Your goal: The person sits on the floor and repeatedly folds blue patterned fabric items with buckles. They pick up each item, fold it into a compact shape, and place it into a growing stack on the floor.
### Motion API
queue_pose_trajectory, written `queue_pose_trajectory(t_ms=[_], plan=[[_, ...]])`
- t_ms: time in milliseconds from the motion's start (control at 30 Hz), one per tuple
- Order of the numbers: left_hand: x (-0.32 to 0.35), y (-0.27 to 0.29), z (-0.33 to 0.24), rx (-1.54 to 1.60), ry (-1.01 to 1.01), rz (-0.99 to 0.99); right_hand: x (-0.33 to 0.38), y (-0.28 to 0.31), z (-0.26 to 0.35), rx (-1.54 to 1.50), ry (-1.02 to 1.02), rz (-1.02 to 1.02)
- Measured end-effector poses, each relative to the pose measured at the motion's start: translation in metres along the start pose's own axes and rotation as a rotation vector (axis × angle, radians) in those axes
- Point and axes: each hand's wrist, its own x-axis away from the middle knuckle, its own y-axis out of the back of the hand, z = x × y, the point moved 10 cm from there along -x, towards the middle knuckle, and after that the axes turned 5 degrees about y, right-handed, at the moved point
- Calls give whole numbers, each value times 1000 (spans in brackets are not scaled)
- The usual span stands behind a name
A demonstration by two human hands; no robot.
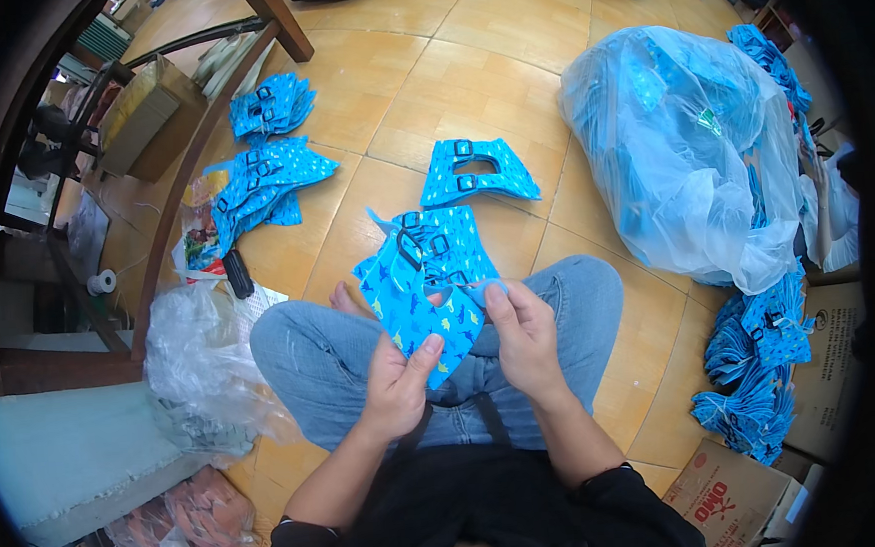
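Observation:
Over my crossed legs I hold a blue cloth bandana [415, 320] printed with small dinosaurs, with a black buckle on its collar band. Its lower edge is pinched in my left hand [396, 384], thumb on top. My right hand [527, 338] grips the blue band end at its right side between thumb and fingers. Just beyond, partly covered by the held piece, lie more blue bandanas [460, 234] with black buckles. Farther out on the floor rests a similar bandana pile [507, 174], its bands curved into an open loop.
Stacked blue bandanas [262, 184] lie to the left, beside a wooden frame [199, 138]. A large clear plastic bag [672, 179] of blue pieces stands at right, near bundled pieces [747, 415] and a cardboard box [722, 497]. Crumpled plastic [202, 358] sits by my left knee.

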Motion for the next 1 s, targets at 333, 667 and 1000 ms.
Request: queue_pose_trajectory(t_ms=[333,667,1000], plan=[[-10,16,-20,-141,-25,-88,7,-37,51,587,445,218],[0,-10,5,-158,62,37,-8,-10,-6,74,-130,30],[-4,0,-11,173,141,126,-18,13,12,151,112,1]])
